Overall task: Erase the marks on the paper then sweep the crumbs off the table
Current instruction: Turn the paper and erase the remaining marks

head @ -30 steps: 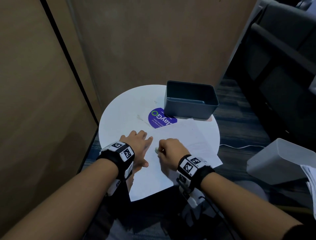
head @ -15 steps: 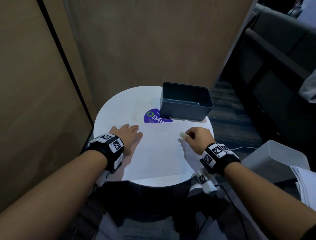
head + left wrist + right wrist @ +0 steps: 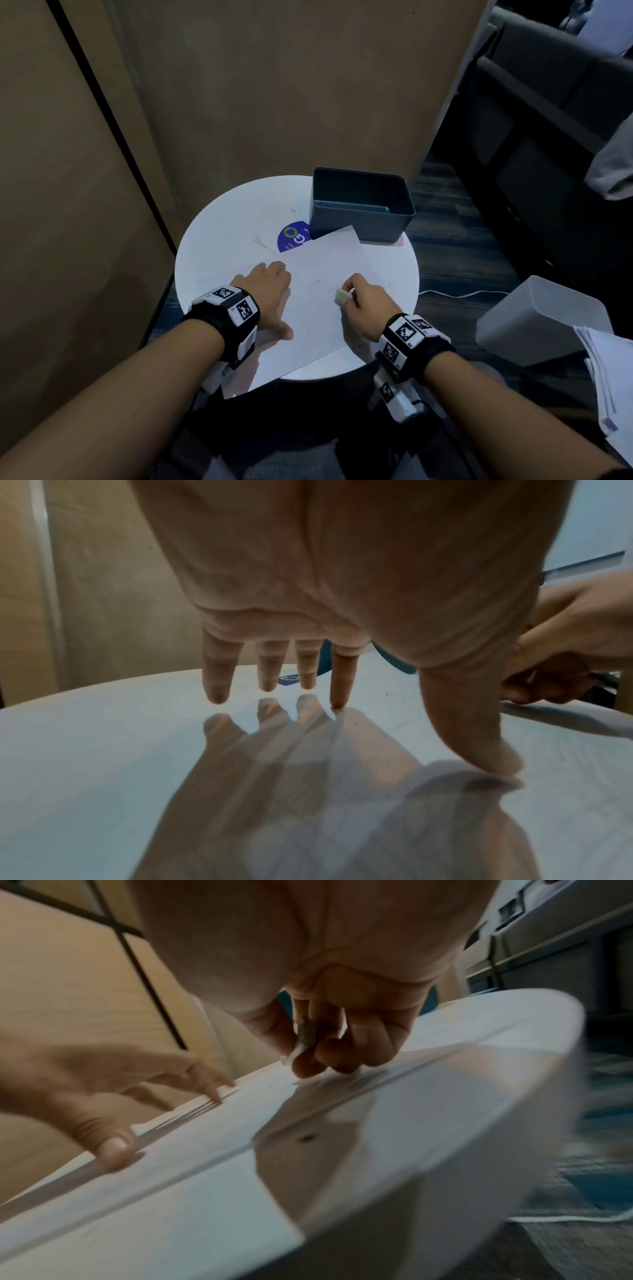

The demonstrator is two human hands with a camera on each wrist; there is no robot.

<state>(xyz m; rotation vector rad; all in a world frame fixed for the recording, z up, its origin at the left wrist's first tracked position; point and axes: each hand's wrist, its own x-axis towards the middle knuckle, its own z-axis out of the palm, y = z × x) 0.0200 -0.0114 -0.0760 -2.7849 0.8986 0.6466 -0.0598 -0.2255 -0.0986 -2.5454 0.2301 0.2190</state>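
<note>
Down on the round white surface [image 3: 219,236] lay a sheet of paper [image 3: 318,267], turned a bit so one corner touched the dark box [image 3: 361,202] at the back. A purple sticker [image 3: 291,236] peeked out from under the paper's far edge.

The left hand [image 3: 270,291] lay on the left part of the paper with its fingers [image 3: 215,680] straight and spread. The thumb and the tip of one finger touched the sheet.

The right hand [image 3: 366,305] was over the right part of the paper. Its fingers [image 3: 342,1053] were curled tight and pinched a small white eraser [image 3: 343,293]. The wrist view showed the eraser's dirty grey end tucked between the thumb and the fingers. The knuckles sat low, just above the sheet.

A few tiny dark marks [image 3: 318,281] showed on the paper between the two hands. Some small dark specks [image 3: 390,284] sat on the surface near the right hand.

A pale bin [image 3: 541,322] stood on the floor to the right, and a white cord [image 3: 459,294] ran along the floor beside the surface.
</note>
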